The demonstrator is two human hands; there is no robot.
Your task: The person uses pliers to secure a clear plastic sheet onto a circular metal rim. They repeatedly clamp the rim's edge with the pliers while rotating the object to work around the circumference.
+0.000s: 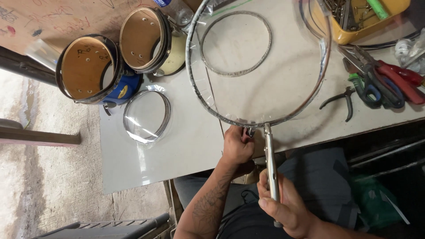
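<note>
Metal hoops [259, 62]: three; drum shells [88, 68]: two.

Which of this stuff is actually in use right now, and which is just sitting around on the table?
In use:
- large hoop with clear film
- locking pliers clamped on its rim
- left hand at the rim
- right hand on the pliers

Lying about:
- small hoop
- grey ring
- two drum shells
- hand tools
- yellow tray
</note>
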